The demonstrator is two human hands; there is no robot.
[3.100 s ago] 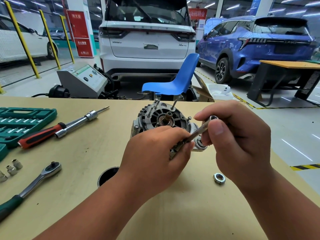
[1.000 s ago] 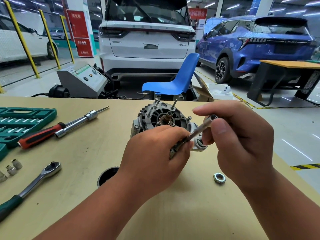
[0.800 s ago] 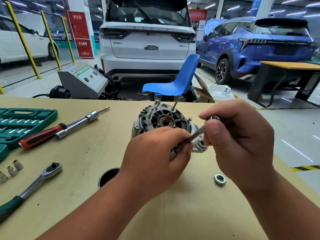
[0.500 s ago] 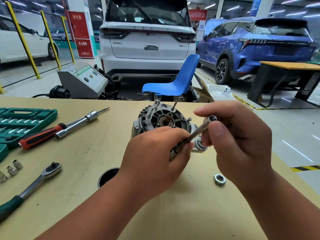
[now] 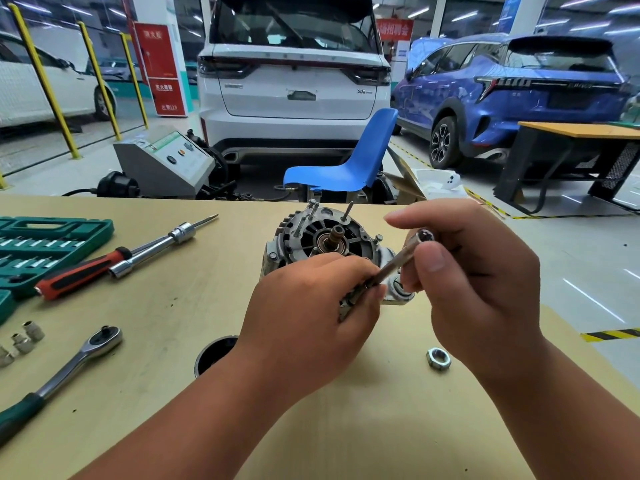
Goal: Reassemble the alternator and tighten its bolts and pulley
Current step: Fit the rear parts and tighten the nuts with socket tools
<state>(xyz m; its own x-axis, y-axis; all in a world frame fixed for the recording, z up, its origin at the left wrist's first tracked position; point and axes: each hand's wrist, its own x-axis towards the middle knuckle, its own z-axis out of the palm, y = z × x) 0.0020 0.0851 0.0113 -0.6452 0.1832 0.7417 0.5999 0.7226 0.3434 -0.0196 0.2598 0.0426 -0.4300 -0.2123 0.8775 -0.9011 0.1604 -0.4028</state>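
A green socket case, a red-handled driver and a ratchet lie on the left of the workbench. The alternator stands mid-table. The left hand pinches the lower end of a long bolt against the alternator's housing, the right hand pinches the bolt's head, and a loose nut lies near the right hand

Bright, even indoor light comes from ceiling strips, which streak as pale reflections across the glossy floor and the blue car. Shadows on the table are soft, the deepest one lying under the left hand. Everything is in sharp focus. The wide lens bows the yellow posts near the border.
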